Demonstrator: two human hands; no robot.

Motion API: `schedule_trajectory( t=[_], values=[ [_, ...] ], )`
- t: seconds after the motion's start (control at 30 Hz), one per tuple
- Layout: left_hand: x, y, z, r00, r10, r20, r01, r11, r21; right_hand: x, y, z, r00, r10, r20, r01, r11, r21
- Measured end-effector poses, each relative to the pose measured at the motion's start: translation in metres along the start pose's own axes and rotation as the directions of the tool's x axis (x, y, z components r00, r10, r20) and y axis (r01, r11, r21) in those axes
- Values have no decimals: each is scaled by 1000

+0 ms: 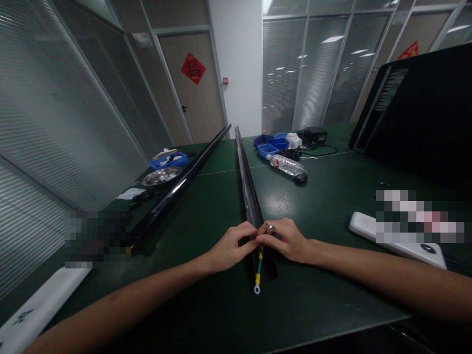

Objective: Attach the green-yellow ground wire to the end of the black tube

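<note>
My left hand [230, 247] and my right hand [283, 239] meet over the near end of a long black channel-shaped rail [248, 189]. Their fingertips are pinched together, and whatever lies between them is hidden. A ring sits on a finger of my right hand. Just below the fingertips, a short green-and-yellow wire [259, 265] hangs toward me, ending in a metal ring terminal [257, 289]. Its upper end disappears under my fingers.
Another long black rail [180, 189] runs along the left, beside a metal bowl [162, 176] and a blue tray [168, 161]. Blue bins [268, 150], a plastic bottle [285, 164] and a black box [315, 133] stand back right. White devices [398, 241] flank both arms; a large black case [420, 108] stands right.
</note>
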State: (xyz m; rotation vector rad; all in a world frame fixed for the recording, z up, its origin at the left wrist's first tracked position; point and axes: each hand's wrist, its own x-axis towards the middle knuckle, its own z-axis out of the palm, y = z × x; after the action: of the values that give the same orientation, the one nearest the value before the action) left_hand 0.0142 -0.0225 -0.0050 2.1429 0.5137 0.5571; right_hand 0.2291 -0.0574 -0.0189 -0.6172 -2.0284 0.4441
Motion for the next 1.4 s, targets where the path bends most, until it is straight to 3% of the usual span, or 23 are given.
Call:
schedule_trajectory(
  t=[0.73, 1.4],
  values=[
    [2, -7, 1, 999, 34, -8, -33, 999, 5, -5, 8, 2, 1000, -7, -16, 7, 1000, -10],
    [1, 4, -1, 1000, -16, -6, 16, 1000, 11, -1, 0, -1, 1000, -9, 16, 9, 1000, -16]
  ],
)
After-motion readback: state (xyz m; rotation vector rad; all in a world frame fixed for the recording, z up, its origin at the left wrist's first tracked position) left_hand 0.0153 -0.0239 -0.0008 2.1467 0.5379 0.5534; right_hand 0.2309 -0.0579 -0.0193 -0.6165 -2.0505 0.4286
